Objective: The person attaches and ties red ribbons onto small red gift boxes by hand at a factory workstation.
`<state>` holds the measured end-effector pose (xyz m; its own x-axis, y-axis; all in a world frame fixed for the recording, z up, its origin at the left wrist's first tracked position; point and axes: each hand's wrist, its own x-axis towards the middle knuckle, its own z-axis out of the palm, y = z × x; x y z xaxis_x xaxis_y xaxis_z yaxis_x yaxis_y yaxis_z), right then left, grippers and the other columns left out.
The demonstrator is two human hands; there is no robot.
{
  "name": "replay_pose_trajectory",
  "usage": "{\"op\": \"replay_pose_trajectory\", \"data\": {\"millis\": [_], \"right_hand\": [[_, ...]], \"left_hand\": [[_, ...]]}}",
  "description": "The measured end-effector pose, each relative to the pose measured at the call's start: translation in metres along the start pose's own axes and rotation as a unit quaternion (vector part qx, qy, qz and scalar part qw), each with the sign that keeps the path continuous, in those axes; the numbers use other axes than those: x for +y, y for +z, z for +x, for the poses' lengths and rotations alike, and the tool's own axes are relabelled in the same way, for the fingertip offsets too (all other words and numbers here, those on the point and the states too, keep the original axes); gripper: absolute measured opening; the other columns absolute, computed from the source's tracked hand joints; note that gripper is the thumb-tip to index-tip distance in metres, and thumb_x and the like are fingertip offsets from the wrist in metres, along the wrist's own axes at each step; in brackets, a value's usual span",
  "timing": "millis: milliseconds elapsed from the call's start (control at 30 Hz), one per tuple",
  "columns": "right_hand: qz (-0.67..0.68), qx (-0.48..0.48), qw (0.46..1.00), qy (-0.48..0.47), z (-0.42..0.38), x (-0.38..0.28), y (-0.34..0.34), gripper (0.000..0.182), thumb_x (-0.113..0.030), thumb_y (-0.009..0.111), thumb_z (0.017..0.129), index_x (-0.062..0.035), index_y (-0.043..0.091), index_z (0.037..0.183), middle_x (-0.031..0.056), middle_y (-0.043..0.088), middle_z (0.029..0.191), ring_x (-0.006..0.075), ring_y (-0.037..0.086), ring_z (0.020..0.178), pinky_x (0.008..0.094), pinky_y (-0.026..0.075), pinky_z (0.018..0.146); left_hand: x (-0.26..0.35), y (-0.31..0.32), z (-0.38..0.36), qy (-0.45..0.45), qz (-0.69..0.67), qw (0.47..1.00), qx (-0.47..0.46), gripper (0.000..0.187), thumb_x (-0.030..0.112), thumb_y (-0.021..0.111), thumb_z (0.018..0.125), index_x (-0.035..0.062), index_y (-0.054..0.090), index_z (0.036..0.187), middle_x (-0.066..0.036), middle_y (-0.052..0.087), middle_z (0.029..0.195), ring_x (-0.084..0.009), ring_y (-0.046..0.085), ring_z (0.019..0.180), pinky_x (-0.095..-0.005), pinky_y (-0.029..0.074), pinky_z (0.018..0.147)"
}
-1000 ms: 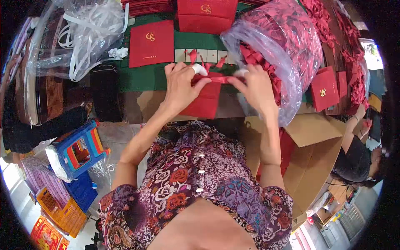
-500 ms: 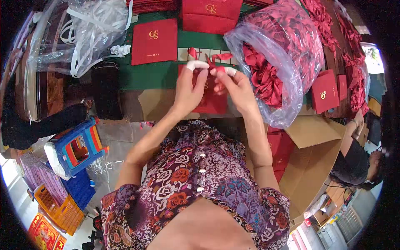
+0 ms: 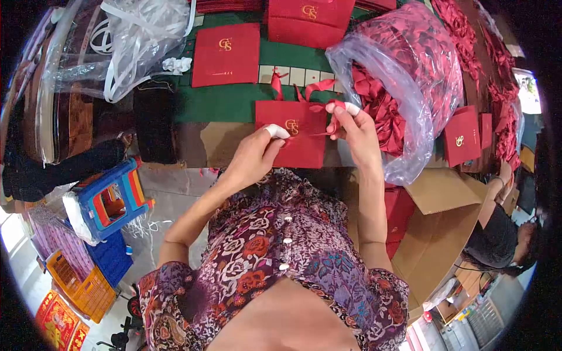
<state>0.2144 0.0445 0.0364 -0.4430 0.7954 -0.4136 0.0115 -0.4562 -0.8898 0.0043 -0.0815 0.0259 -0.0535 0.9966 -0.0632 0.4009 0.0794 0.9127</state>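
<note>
A red paper bag with gold lettering (image 3: 298,153) lies flat at the table's near edge. Red ribbon (image 3: 319,88) comes out of its top edge. My left hand (image 3: 256,153), white tape on one finger, pinches a ribbon end over the bag's lower left part. From there a thin stretch of ribbon runs across the bag's front to my right hand (image 3: 358,131). That hand is closed on the ribbon beside the bag's right edge, also with a taped finger. What lies between the fingertips is partly hidden.
A clear plastic sack of red ribbons (image 3: 410,88) stands at the right. Behind are more red bags (image 3: 225,55) and a bag of white ribbons (image 3: 146,47). An open cardboard box (image 3: 439,228) is below right. Another person (image 3: 497,234) is at far right.
My hands have moved apart and nearer to me, from the bag's top edge down over its front. The ribbon is now stretched between them, and more of the bag shows.
</note>
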Motion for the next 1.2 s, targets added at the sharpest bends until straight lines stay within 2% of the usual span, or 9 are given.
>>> {"op": "replay_pose_trajectory", "data": {"millis": [200, 233, 300, 367, 433, 633, 967, 1067, 1200], "right_hand": [[-0.035, 0.005, 0.999, 0.018, -0.007, 0.006, -0.005, 0.021, -0.02, 0.061, 0.1, -0.0043, 0.069, 0.112, -0.0018, 0.062, 0.08, 0.0085, 0.061, 0.072, 0.0238, 0.051, 0.063], [-0.166, 0.063, 0.983, -0.045, -0.011, 0.007, -0.003, 0.02, -0.018, 0.065, 0.097, -0.0043, 0.068, 0.112, -0.0002, 0.062, 0.083, 0.01, 0.061, 0.074, 0.0246, 0.05, 0.064], [-0.294, 0.117, 0.942, -0.108, -0.018, 0.004, 0.003, 0.022, -0.016, 0.069, 0.094, -0.0044, 0.067, 0.113, 0.0013, 0.062, 0.086, 0.0116, 0.061, 0.076, 0.0253, 0.05, 0.065], [-0.498, 0.23, 0.805, -0.226, -0.027, -0.013, 0.017, 0.027, -0.011, 0.075, 0.087, -0.0049, 0.064, 0.111, 0.0041, 0.061, 0.092, 0.0148, 0.062, 0.08, 0.0275, 0.05, 0.065], [-0.42, 0.164, 0.866, -0.215, -0.036, -0.026, 0.036, 0.025, -0.006, 0.077, 0.083, -0.0078, 0.066, 0.105, 0.0052, 0.062, 0.094, 0.0178, 0.064, 0.081, 0.0293, 0.05, 0.065], [-0.387, -0.015, 0.884, -0.263, -0.015, 0.008, 0.076, 0.031, -0.011, 0.08, 0.082, -0.0084, 0.071, 0.112, 0.012, 0.07, 0.1, 0.0201, 0.069, 0.084, 0.0301, 0.055, 0.07], [-0.343, 0.025, 0.921, -0.184, -0.01, 0.022, 0.07, 0.022, -0.006, 0.073, 0.087, -0.0001, 0.071, 0.108, 0.0125, 0.075, 0.097, 0.0184, 0.072, 0.09, 0.0301, 0.056, 0.08], [-0.358, 0.042, 0.914, -0.188, -0.004, 0.028, 0.068, 0.016, -0.008, 0.072, 0.089, 0.0001, 0.071, 0.103, 0.0136, 0.074, 0.097, 0.0215, 0.073, 0.088, 0.0319, 0.055, 0.08], [-0.373, 0.069, 0.907, -0.186, 0.0, 0.033, 0.07, 0.015, -0.012, 0.071, 0.089, 0.0, 0.07, 0.097, 0.0134, 0.074, 0.096, 0.0233, 0.073, 0.087, 0.0332, 0.055, 0.08]], "left_hand": [[-0.012, -0.016, 0.001, -0.009, -0.043, 0.998, -0.052, 0.021, 0.001, 0.062, 0.093, 0.0015, 0.063, 0.114, -0.005, 0.062, 0.09, -0.016, 0.063, 0.081, -0.0287, 0.051, 0.075], [-0.016, -0.016, 0.002, -0.011, -0.043, 0.998, -0.052, 0.021, 0.001, 0.062, 0.093, 0.0015, 0.063, 0.114, -0.005, 0.062, 0.09, -0.016, 0.063, 0.081, -0.0287, 0.051, 0.075], [-0.024, -0.016, 0.005, -0.096, -0.157, 0.983, -0.025, 0.025, -0.001, 0.064, 0.093, 0.001, 0.061, 0.118, -0.002, 0.06, 0.09, -0.0091, 0.06, 0.082, -0.0247, 0.05, 0.074], [-0.023, -0.02, 0.011, -0.129, -0.15, 0.98, -0.017, 0.028, -0.001, 0.067, 0.092, 0.0012, 0.059, 0.118, -0.003, 0.062, 0.091, -0.0095, 0.061, 0.082, -0.0239, 0.051, 0.072], [-0.025, -0.02, 0.013, -0.133, -0.208, 0.969, 0.012, 0.027, -0.002, 0.069, 0.09, 0.0018, 0.059, 0.114, -0.004, 0.065, 0.092, -0.0109, 0.064, 0.082, -0.0247, 0.053, 0.072], [-0.014, -0.02, 0.022, -0.107, -0.263, 0.958, 0.034, 0.02, -0.002, 0.071, 0.089, 0.0006, 0.06, 0.106, -0.006, 0.069, 0.094, -0.0123, 0.068, 0.087, -0.0257, 0.055, 0.078], [-0.024, -0.022, 0.026, -0.143, -0.305, 0.942, 0.017, 0.017, 0.004, 0.069, 0.093, -0.0007, 0.063, 0.108, -0.006, 0.071, 0.099, -0.0117, 0.067, 0.088, -0.0261, 0.055, 0.076], [-0.016, -0.033, 0.036, -0.007, 0.037, 0.992, 0.122, 0.02, 0.01, 0.072, 0.088, 0.003, 0.069, 0.106, -0.009, 0.07, 0.098, -0.0228, 0.068, 0.088, -0.0331, 0.054, 0.078], [-0.027, -0.037, 0.044, 0.082, 0.212, 0.972, 0.063, 0.026, 0.011, 0.074, 0.082, 0.0035, 0.069, 0.107, -0.012, 0.063, 0.104, -0.0337, 0.056, 0.099, -0.0426, 0.048, 0.088]]}}
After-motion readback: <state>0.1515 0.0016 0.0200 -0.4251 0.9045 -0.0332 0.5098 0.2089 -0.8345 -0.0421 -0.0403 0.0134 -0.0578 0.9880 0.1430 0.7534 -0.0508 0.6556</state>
